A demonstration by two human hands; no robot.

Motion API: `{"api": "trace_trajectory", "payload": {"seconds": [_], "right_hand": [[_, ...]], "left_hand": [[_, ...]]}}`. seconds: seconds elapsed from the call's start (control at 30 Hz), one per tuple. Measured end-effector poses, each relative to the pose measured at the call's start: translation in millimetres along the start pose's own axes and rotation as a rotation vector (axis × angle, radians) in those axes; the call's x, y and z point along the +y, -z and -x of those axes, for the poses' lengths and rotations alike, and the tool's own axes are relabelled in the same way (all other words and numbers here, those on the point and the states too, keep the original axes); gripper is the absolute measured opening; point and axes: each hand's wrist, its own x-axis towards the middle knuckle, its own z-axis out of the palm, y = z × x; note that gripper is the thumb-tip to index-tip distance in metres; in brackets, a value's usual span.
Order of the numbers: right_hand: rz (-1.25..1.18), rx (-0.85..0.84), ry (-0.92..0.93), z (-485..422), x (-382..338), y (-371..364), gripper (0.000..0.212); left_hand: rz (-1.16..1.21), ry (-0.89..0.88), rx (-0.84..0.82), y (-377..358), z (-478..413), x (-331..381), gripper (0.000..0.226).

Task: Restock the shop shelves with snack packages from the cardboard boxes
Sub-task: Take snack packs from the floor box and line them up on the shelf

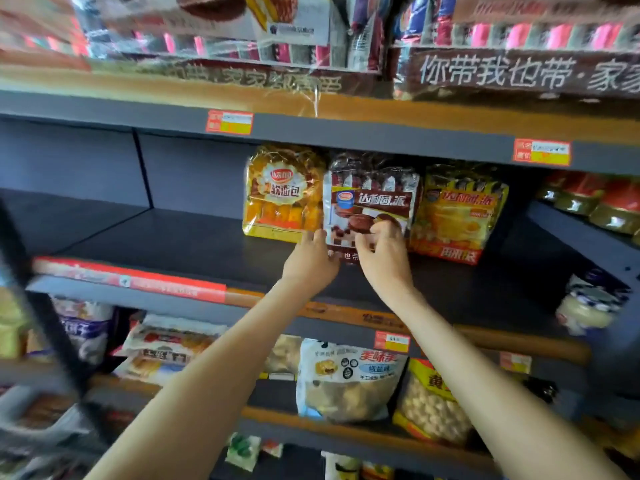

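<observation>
Both arms raised | left hand, right hand grip brown pack

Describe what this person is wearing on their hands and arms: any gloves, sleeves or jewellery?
Nothing shows. The left hand and right hand are ungloved, no ring visible. The left forearm and right forearm are bare down to the picture's edge: no sleeve, watch or bracelet in view.

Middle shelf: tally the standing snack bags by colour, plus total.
orange-gold bag: 1
brown bag: 1
yellow bag: 1
Total: 3
</observation>
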Motion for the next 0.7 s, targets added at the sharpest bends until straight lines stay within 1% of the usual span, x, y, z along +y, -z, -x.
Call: {"api": "trace_trajectory", "payload": {"seconds": [0.03,0.1,0.17,0.23,0.3,0.33,0.43,0.5,0.57,0.63,0.7], "right_hand": [[-0.065,-0.047,0.051,13.6,-14.6,-5.8,0.021],[-0.173,-0.113,0.178,44.6,-45.3,-20.9,0.012],[-0.225,-0.107,0.257,74.5,-77.6,-39.3,0.007],[-0.274,-0.087,0.278,102.6,-111.8,-62.0,0.004],[-0.312,-0.141,0.289,131.8,-148.2,-90.0,0.004],[-0.324,-0.204,0.299,147.3,-165.3,-105.5,0.005],[-0.291,-0.456,0.333,194.7,-210.6,-156.3,0.009],[-0.258,-0.623,0.353,223.3,-233.0,-195.2,0.01],[-0.229,-0.794,0.35,248.7,-250.6,-233.9,0.01],[-0.185,-0.952,0.352,270.8,-263.0,-273.3,0.013],[-0.09,-1.116,0.365,289.8,-272.4,-313.4,0.016]], "left_hand": [[0.047,-0.031,0.012,6.6,12.2,-7.5,0.039],[0.133,-0.102,0.041,26.9,41.3,-25.7,0.03],[0.18,-0.117,0.077,53.0,73.6,-48.0,0.023],[0.225,-0.09,0.103,80.8,109.0,-76.0,0.022],[0.236,0.001,0.088,106.9,147.1,-115.2,0.027],[0.241,0.05,0.08,118.0,166.1,-136.9,0.029],[0.247,0.248,0.015,149.4,220.5,-204.9,0.025],[0.204,0.373,-0.029,162.6,255.7,-258.9,0.023],[0.151,0.493,-0.059,171.9,293.8,-313.1,0.026],[0.109,0.645,-0.073,181.6,336.4,-361.2,0.029],[0.044,0.83,-0.089,192.7,381.6,-402.8,0.027]]}}
